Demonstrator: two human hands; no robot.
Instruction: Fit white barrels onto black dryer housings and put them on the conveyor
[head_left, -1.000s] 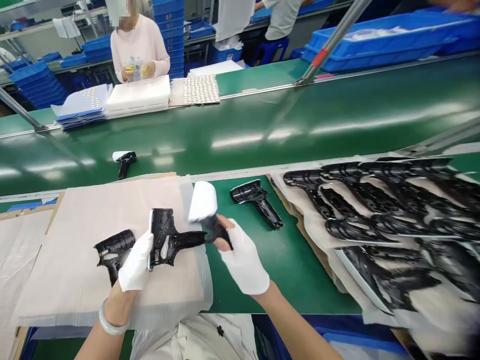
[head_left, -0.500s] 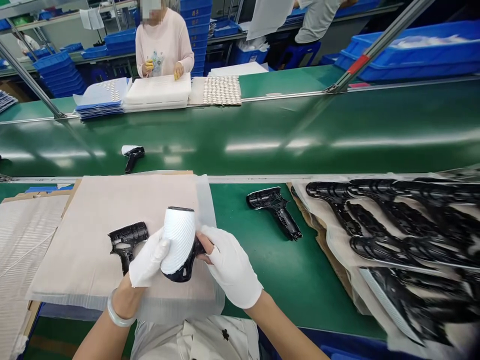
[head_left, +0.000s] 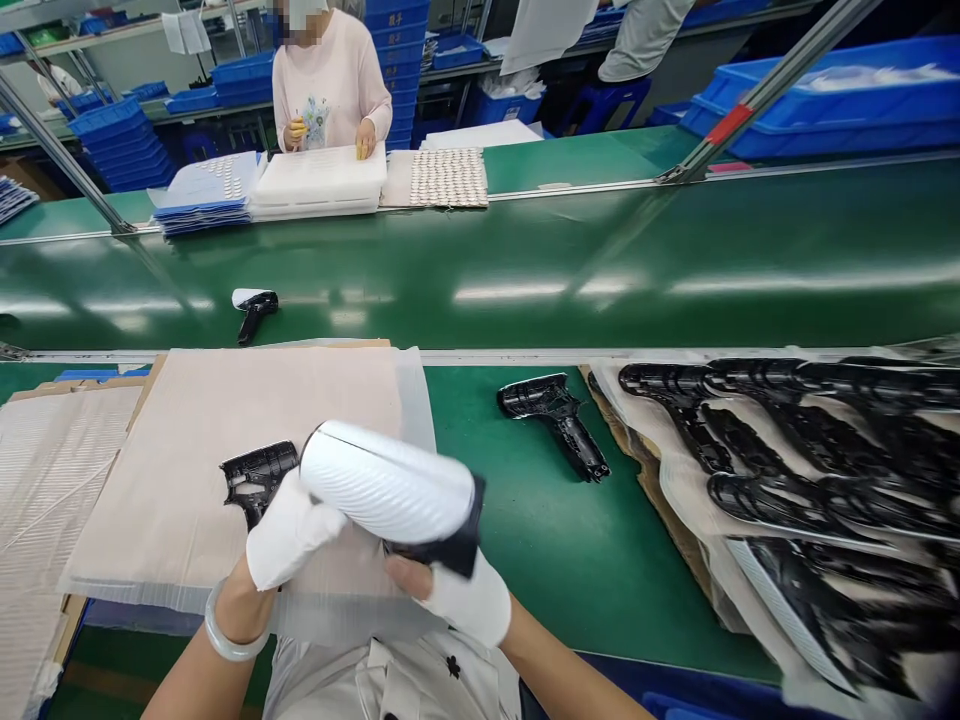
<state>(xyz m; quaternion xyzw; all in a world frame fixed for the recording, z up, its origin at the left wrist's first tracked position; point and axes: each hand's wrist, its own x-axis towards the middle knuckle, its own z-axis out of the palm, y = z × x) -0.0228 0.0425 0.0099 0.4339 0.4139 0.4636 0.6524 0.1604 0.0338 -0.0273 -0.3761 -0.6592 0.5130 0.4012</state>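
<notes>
Green worktop (head_left: 555,560) is carrying piled black housings (head_left: 795,440) at right and a lone black housing (head_left: 259,475) on a pale sheet (head_left: 225,420), while the left hand (head_left: 289,530) and right hand (head_left: 469,600), fingers closed, are grasping a white-sleeved black housing (head_left: 386,490) above that sheet.

**In hand:** gripped between left hand (head_left: 291,532) and right hand (head_left: 466,602), a shell (head_left: 386,494), out over the near edge of a pad (head_left: 225,420).
**On pad:** lying just behind left hand, a housing (head_left: 259,472).
**Left of pad:** set beside it, a folded sheet (head_left: 52,480).
**Right of pad:** lying on a belt (head_left: 645,530), a second housing (head_left: 555,420).
**Further right:** heaped on liners beyond that housing, a pile of housings (head_left: 795,440).
**Behind:** placed on a second belt (head_left: 675,270), a small part (head_left: 255,308).
**Beyond second belt:** seated behind stacked trays (head_left: 319,180), a co-worker (head_left: 330,85).
</notes>
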